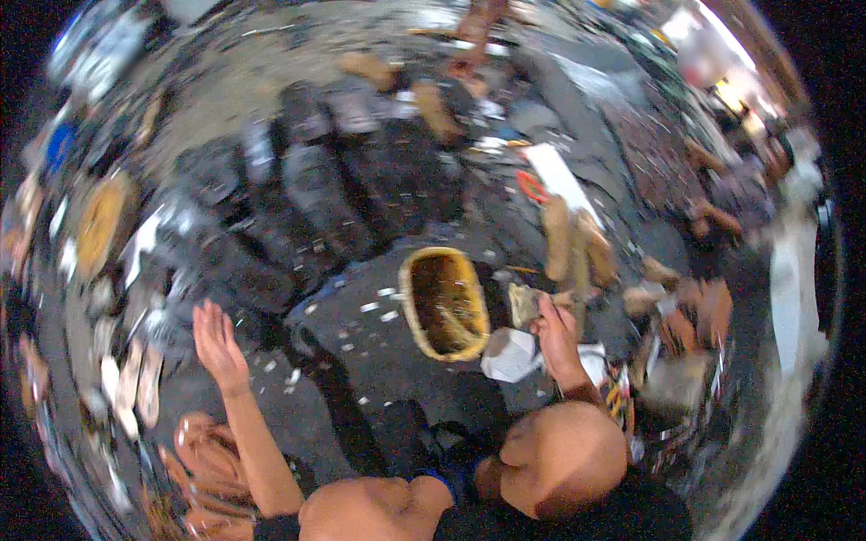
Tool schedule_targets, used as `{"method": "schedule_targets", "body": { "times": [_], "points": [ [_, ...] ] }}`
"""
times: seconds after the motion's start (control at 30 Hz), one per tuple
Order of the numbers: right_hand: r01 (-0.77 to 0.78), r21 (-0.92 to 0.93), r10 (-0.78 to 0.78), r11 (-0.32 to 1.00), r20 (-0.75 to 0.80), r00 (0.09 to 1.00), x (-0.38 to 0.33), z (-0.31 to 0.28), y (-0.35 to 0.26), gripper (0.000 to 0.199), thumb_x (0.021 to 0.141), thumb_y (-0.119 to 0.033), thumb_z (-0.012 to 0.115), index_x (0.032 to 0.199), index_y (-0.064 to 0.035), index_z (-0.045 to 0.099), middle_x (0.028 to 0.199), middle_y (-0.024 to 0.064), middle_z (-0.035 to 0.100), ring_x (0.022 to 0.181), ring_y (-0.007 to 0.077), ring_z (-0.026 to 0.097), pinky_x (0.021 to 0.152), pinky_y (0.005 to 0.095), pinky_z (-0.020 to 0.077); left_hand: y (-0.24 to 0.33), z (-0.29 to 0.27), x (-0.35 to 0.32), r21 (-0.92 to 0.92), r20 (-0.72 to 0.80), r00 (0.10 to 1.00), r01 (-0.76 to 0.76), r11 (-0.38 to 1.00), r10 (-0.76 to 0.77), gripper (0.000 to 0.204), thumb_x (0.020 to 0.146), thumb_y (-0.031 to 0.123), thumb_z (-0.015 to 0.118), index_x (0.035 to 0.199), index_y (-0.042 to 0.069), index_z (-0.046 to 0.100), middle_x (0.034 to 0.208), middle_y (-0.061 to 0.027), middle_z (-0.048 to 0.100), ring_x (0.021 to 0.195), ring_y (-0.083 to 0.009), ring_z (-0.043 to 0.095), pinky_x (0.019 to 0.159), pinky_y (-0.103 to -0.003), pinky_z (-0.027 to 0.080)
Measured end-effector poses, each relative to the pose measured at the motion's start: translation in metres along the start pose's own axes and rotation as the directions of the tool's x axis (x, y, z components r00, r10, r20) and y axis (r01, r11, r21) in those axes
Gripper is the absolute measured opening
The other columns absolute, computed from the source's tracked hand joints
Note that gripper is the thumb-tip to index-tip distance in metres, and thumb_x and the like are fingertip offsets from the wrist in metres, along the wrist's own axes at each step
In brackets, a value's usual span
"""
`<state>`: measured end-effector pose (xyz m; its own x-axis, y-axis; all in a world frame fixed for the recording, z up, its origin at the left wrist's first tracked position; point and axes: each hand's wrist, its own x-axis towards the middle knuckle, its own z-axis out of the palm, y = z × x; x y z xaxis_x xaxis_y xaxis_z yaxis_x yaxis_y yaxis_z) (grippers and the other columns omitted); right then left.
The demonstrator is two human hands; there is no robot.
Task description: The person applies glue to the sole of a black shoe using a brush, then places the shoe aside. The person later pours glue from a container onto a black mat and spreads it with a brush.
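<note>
My left hand (219, 347) is raised at the left, fingers stretched out, holding nothing. Dark shoe-like pieces (316, 180) lie in rows beyond it. My right hand (557, 335) is closed, right of a yellow oval tub (409, 311). A small pale yellowish piece (521, 305) shows at its fingertips; blur hides whether they grip it. Brown stuff (442, 298) lies inside the tub, with something pale and stick-like in it. A white crumpled piece (511, 354) sits between the tub and my right wrist.
Wooden-looking shoe forms (557, 239) stand beyond my right hand, near a white strip (553, 171) and a red-orange ring-shaped thing (531, 187). Small white scraps dot the dark ground. Pale sole-shaped pieces (131, 383) lie far left. Another person (735, 194) is at the right.
</note>
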<state>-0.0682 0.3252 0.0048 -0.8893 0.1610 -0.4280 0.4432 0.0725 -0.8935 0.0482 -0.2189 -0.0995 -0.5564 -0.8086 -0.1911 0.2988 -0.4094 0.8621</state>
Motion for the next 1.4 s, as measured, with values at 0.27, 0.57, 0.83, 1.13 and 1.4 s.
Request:
{"method": "schedule_targets", "body": {
  "times": [0.27,0.57,0.83,1.13,1.4],
  "points": [
    [0.050,0.312,0.096,0.949,-0.437,0.894,0.007,-0.083,0.032,0.035,0.091,-0.043,0.070,0.104,-0.0115,0.062,0.096,-0.0006,0.067,0.080,0.0128,0.063,0.061,0.0275,0.0450,-0.077,0.153,-0.144,0.644,0.531,0.624,0.143,0.752,-0.574,0.049,0.098,0.021,0.062,0.140,0.000,0.046,0.127,-0.0119,0.062,0.106,-0.0172,0.062,0.084,-0.032,0.053],
    [-0.238,0.610,0.405,0.756,-0.151,0.902,0.011,-0.122,0.086,0.030,0.095,-0.045,0.064,0.099,-0.0158,0.059,0.086,-0.0038,0.057,0.073,0.0086,0.052,0.061,0.0227,0.0405,-0.110,0.189,-0.150,0.774,0.311,0.543,0.332,0.539,-0.780,0.060,0.090,0.009,0.068,0.141,0.004,0.036,0.119,-0.0129,0.061,0.094,-0.0228,0.066,0.076,-0.037,0.060],
    [-0.393,0.030,0.394,0.919,-0.013,0.919,-0.048,-0.091,0.097,0.028,0.089,-0.024,0.073,0.108,-0.0055,0.063,0.093,0.0012,0.064,0.080,0.0103,0.061,0.064,0.0252,0.0479,-0.083,0.180,-0.135,0.719,0.316,0.496,0.431,0.545,-0.809,0.060,0.088,0.001,0.062,0.140,0.008,0.033,0.112,-0.0135,0.063,0.090,-0.0256,0.066,0.069,-0.043,0.060],
    [-0.259,-0.343,0.191,0.903,-0.220,0.957,-0.168,-0.114,-0.065,0.026,0.086,-0.006,0.073,0.111,-0.0008,0.067,0.091,0.0069,0.073,0.079,0.0151,0.069,0.064,0.0276,0.0548,0.132,0.188,-0.133,0.454,-0.055,0.718,0.637,0.623,-0.694,0.051,0.085,0.002,0.061,0.130,0.016,0.042,0.108,-0.0105,0.061,0.093,-0.0274,0.062,0.076,-0.047,0.057],
    [-0.408,-0.477,0.167,0.778,-0.470,0.867,-0.347,-0.193,-0.192,0.021,0.079,-0.011,0.077,0.096,0.0000,0.069,0.084,0.0102,0.072,0.077,0.0186,0.072,0.069,0.0302,0.0554,0.408,0.214,-0.173,0.497,-0.294,0.715,0.682,0.537,-0.635,0.010,0.083,0.016,0.061,0.085,0.010,0.052,0.087,-0.0053,0.054,0.078,-0.0224,0.054,0.076,-0.039,0.048]
  ]
}}
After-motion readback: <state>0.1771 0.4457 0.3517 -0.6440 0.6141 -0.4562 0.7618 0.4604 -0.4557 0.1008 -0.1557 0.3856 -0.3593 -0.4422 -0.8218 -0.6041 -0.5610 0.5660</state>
